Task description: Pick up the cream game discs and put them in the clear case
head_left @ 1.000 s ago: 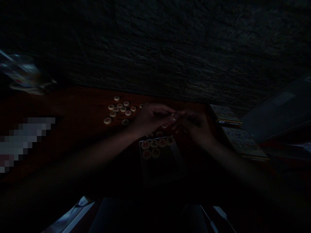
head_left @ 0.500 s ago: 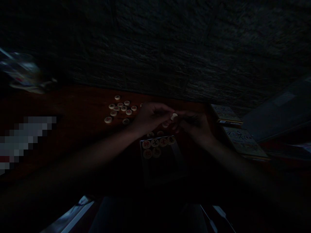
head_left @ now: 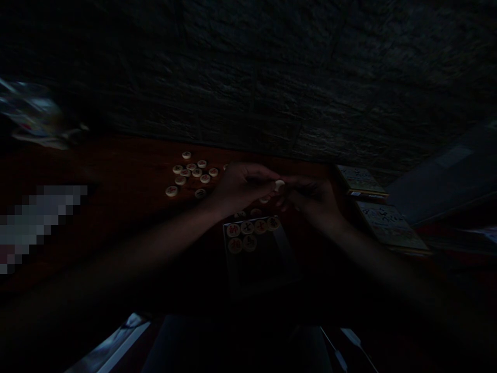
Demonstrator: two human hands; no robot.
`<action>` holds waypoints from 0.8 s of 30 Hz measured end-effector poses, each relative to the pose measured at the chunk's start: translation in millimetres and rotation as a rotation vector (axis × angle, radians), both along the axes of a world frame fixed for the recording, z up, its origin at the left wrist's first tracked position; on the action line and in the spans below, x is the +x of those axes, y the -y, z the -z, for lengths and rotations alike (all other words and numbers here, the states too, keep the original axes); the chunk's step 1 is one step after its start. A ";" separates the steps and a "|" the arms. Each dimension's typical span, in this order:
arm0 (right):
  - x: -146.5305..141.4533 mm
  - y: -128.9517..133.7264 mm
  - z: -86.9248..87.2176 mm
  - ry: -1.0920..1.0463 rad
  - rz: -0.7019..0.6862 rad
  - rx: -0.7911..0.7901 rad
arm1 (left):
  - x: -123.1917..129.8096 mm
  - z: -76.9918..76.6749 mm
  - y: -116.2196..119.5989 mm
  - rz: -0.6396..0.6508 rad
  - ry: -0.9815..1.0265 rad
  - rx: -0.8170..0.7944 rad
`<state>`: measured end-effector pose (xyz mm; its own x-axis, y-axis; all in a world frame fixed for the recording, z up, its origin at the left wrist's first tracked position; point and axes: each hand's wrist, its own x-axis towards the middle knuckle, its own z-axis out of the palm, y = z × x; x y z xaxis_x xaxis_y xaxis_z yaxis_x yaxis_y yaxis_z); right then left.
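Between the fingertips of both hands is a pale round chess piece [head_left: 279, 185]. My left hand [head_left: 243, 187] pinches it from the left, and the fingers of my right hand [head_left: 310, 199] meet it from the right. Below them lies an open box [head_left: 287, 248] with several round pieces in its upper part, among them a red-marked piece [head_left: 233, 230] in the corner. More pieces lie just beyond the box, partly under my hands. Left of my left hand, several loose pieces [head_left: 197, 173] are scattered on the reddish table [head_left: 128, 166].
Two flat boxes, one farther [head_left: 361, 180] and one nearer [head_left: 390, 225], lie right of my right hand. A clear plastic cup [head_left: 34, 111] stands at the far left. A dark stone wall [head_left: 248, 88] runs along the table's back edge. The scene is very dim.
My fingers have shifted slightly around the pale piece, which sits a little farther right and shows a rounder outline. The pieces in the box are unchanged.
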<state>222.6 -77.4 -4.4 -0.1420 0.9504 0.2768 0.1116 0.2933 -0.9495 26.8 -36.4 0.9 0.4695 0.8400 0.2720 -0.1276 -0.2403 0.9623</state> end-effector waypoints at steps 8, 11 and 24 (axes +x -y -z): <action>-2.5 3.0 -2.7 -0.022 0.055 -0.058 | 0.9 0.9 -0.3 0.036 -0.070 0.150; -3.1 3.1 -2.6 -0.037 0.067 -0.074 | 1.4 2.8 -0.9 0.050 -0.092 0.194; -7.2 5.3 -7.7 -0.052 0.077 -0.049 | 0.9 4.0 -0.9 0.008 -0.092 0.199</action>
<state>215.5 -82.7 3.3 -0.0544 0.9706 0.2344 0.0827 0.2383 -0.9677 27.7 -35.4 -3.1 0.5068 0.7698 0.3881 -0.0442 -0.4264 0.9035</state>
